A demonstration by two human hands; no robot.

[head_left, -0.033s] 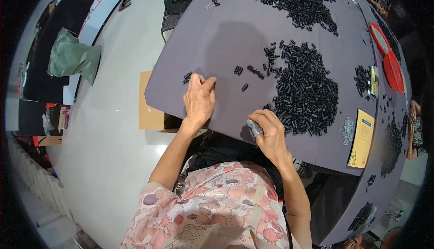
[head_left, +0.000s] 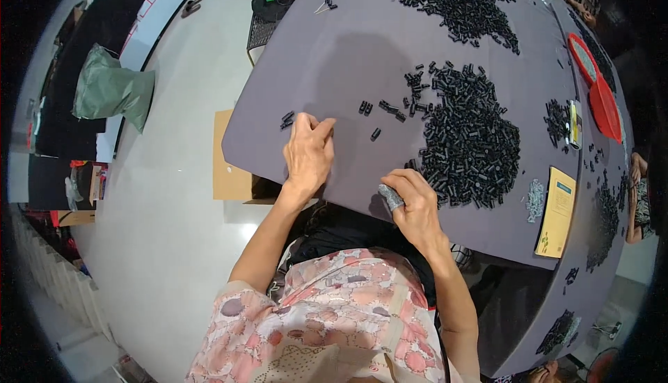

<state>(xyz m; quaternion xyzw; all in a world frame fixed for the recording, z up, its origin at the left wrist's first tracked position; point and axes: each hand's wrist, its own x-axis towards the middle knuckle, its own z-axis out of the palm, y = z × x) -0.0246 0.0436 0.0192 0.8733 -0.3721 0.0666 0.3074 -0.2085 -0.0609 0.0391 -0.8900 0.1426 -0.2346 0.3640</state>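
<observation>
My left hand (head_left: 308, 150) is at the near left part of the grey-covered table (head_left: 278, 98), its fingers curled down and closed. Any item between those fingertips is hidden from view. Just left of them lie a couple of small black cylindrical pieces (head_left: 287, 120). By the table's near edge, my right hand (head_left: 417, 205) has its fingers bent and pressed together. A grey wrap (head_left: 392, 196) covers its thumb. Whatever that hand may pinch cannot be made out. Between the hands and farther off are a few loose black pieces (head_left: 376, 134). Right of them spreads a large pile of black pieces (head_left: 470, 139).
Another black heap (head_left: 463, 11) lies farther back. To the right are a yellow booklet (head_left: 555, 212), small pale grey parts (head_left: 534, 201) and red scoop-like trays (head_left: 604, 108). A cardboard box (head_left: 231, 164) stands below the left edge. Other people's arms (head_left: 637, 202) show at far right.
My left hand has shifted very slightly to the right, showing a little more of the black pieces beside its fingertips. My right hand has stayed in place.
</observation>
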